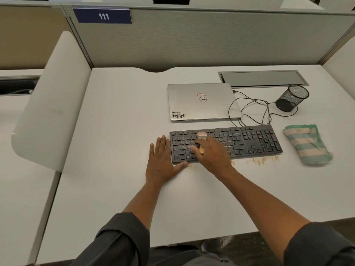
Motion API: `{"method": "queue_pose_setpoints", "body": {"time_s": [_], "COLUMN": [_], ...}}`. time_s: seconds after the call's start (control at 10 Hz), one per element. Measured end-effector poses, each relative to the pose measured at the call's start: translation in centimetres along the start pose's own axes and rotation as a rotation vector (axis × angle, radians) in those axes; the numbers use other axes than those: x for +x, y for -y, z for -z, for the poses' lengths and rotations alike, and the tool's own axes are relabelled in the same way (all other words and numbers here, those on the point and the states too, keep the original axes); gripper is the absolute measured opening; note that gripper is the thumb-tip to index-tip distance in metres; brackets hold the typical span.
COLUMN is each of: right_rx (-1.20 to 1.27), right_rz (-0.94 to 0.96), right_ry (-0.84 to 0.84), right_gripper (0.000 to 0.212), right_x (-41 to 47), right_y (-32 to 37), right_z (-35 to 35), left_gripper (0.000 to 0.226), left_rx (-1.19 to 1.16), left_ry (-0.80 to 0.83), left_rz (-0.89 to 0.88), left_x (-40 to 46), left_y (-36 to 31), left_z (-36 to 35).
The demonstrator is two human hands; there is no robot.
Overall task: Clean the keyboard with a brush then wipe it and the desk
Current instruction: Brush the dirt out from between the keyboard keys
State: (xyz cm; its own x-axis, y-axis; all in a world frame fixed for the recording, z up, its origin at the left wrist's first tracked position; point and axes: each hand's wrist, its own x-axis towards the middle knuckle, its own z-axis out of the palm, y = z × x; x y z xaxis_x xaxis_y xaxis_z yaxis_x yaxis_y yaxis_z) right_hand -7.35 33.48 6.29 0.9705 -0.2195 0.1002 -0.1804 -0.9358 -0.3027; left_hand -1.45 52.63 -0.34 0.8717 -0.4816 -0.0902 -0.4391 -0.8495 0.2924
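The right hand point(213, 152) is gripping the brush point(201, 140) over the left keys of the keyboard point(249, 140), while the left hand point(160, 162) is lying flat, bracing its left end. Crumbs point(259, 160) are gathering on the desk point(119, 131); careless strokes could be pushing more under the keys. The cloth point(308, 144) is waiting at right.

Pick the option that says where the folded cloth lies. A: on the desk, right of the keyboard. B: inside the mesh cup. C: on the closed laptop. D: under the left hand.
A: the cloth lies flat on the desk, just past the right end of the keyboard, untouched by either hand.
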Motion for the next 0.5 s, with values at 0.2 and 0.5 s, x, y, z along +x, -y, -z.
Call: {"method": "queue_pose_setpoints", "body": {"time_s": [0.2,0.5], "right_rx": [0.099,0.177], "right_rz": [-0.133,-0.048], "right_ry": [-0.068,-0.031], "right_gripper": [0.029,0.039], "right_x": [0.1,1.7], "right_y": [-2.2,-2.6], "right_z": [1.5,2.8], "left_gripper": [0.118,0.118], "left_rx": [0.010,0.008], "left_ry": [0.000,-0.001], "left_rz": [0.005,0.007], "left_x": [0.1,0.0], "left_y": [0.1,-0.1], "left_z": [-0.1,0.1]}}
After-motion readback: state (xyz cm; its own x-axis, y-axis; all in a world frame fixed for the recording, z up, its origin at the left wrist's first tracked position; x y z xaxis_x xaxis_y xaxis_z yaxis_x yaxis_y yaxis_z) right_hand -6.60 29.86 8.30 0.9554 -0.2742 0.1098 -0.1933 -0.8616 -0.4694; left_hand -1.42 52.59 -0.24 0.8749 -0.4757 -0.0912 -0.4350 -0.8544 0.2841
